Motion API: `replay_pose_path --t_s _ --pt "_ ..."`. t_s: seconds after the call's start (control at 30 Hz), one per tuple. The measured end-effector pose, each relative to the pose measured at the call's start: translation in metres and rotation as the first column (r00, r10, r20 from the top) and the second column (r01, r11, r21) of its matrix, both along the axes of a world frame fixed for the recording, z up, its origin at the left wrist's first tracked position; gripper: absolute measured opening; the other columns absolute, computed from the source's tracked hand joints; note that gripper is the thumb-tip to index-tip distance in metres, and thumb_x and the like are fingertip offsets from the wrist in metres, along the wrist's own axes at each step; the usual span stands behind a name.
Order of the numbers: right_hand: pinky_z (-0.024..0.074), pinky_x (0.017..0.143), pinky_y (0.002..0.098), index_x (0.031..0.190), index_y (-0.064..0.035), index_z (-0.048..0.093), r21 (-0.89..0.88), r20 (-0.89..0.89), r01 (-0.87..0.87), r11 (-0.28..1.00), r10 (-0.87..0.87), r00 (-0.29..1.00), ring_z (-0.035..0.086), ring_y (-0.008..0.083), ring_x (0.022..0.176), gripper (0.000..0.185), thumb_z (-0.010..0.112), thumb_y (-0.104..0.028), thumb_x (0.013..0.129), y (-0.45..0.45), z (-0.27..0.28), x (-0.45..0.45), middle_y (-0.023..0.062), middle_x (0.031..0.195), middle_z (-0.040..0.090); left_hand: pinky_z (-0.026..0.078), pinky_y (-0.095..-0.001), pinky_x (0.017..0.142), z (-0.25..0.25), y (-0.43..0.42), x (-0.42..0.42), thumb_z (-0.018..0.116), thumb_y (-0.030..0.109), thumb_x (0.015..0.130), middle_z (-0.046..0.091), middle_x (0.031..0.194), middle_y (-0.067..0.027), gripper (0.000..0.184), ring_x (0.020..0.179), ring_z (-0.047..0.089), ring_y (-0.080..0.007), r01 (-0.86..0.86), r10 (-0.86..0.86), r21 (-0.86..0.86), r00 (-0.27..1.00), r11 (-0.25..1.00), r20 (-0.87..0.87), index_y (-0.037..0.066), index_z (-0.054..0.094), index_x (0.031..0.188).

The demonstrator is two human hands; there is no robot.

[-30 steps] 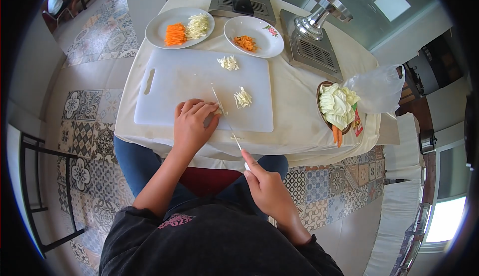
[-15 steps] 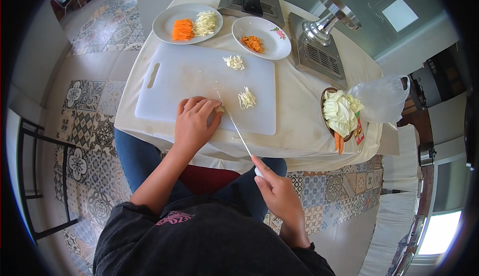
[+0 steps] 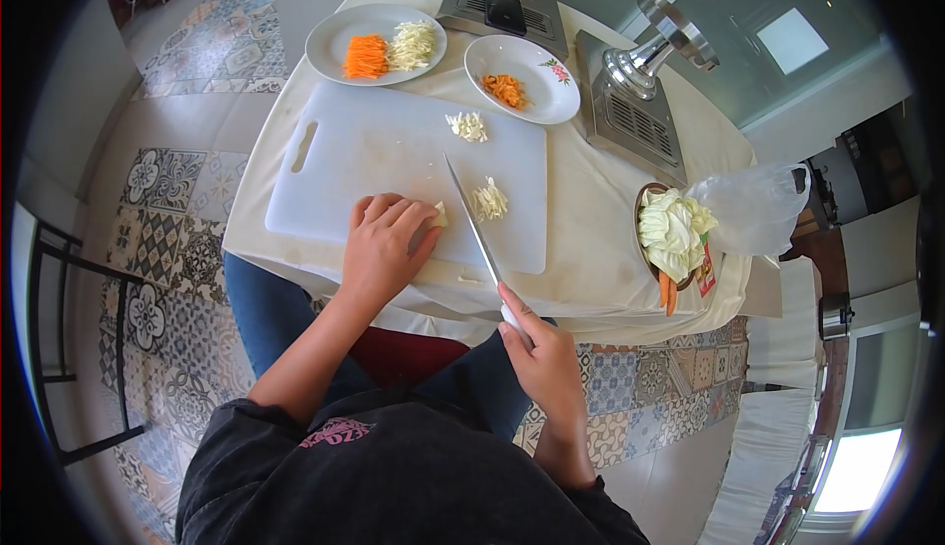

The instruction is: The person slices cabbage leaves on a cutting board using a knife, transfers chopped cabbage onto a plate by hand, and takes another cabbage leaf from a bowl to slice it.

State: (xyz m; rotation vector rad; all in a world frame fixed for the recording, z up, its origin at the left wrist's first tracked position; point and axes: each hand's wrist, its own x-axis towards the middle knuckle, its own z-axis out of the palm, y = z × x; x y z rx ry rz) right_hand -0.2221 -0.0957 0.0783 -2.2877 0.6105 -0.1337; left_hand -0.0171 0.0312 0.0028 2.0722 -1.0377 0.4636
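My left hand (image 3: 387, 247) rests on the front of the white cutting board (image 3: 364, 136), its fingers pressed round a small pale vegetable piece (image 3: 440, 215) that peeks out at the fingertips. In my right hand (image 3: 539, 356) is the white handle of a knife (image 3: 473, 224); its blade points up and left over the board, a little apart from the piece. Two small heaps of pale shreds lie on the board, one near the back edge (image 3: 467, 128) and one right of the blade (image 3: 489, 199).
Behind the board are a plate (image 3: 327, 51) of orange and pale strips and a flowered bowl (image 3: 551, 97) with orange shreds. Metal stands (image 3: 640, 117) and a phone (image 3: 505, 11) sit farther back. Cabbage (image 3: 673, 230), carrots (image 3: 668, 294) and a plastic bag (image 3: 753, 212) lie at right.
The knife blade has swung right, away from the piece at my left fingertips. My left hand keeps its place on the board. The whole view has shifted slightly.
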Motion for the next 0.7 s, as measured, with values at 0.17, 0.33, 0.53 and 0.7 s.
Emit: replay_pose_path --t_s 0.17,0.33,0.53,0.7 --pt "0.0514 0.066 0.0431 0.142 -0.0293 0.060 -0.165 0.040 -0.035 0.986 0.043 0.998 0.065 0.0350 0.073 0.051 0.066 -0.015 0.093 -0.003 -0.011 -0.003 0.0134 0.082 0.066 0.040 -0.0441 0.100 0.006 -0.003 -0.003 0.071 0.011 0.084 0.066 0.109 -0.0012 0.037 0.108 0.059 -0.0257 0.002 -0.002 0.107 1.000 0.994 -0.002 0.020 0.066 0.120" --pt "0.0517 0.064 0.0446 0.142 -0.0323 0.059 -0.222 0.007 -0.055 0.974 0.058 0.998 0.065 0.0322 0.072 0.052 0.066 -0.016 0.093 -0.003 -0.014 -0.005 0.0107 0.079 0.065 0.037 -0.0487 0.102 0.002 -0.008 -0.004 0.065 0.008 0.082 0.058 0.113 -0.0038 0.044 0.112 0.053 -0.0297 0.006 -0.009 0.162 1.000 0.987 0.015 0.027 0.066 0.122" --pt "0.0532 0.064 0.0436 0.142 -0.0353 0.059 -0.352 -0.042 -0.057 0.934 0.045 0.998 0.066 0.0294 0.072 0.052 0.066 -0.019 0.093 -0.003 -0.016 -0.008 0.0072 0.081 0.066 0.036 -0.0508 0.099 0.010 -0.020 -0.002 0.061 0.006 0.081 0.053 0.104 -0.0054 0.046 0.104 0.051 -0.0309 0.015 0.001 0.258 0.998 0.966 -0.060 0.028 0.068 0.121" --pt "0.0508 0.065 0.0412 0.139 -0.0308 0.063 -0.344 -0.015 -0.042 0.938 0.039 0.999 0.064 0.0309 0.072 0.051 0.069 -0.016 0.092 0.000 -0.011 -0.011 0.0105 0.079 0.065 0.035 -0.0511 0.098 0.014 -0.026 -0.003 0.060 0.007 0.082 0.053 0.102 -0.0064 0.044 0.102 0.051 -0.0309 -0.010 0.021 0.313 0.999 0.950 -0.031 0.027 0.068 0.120"
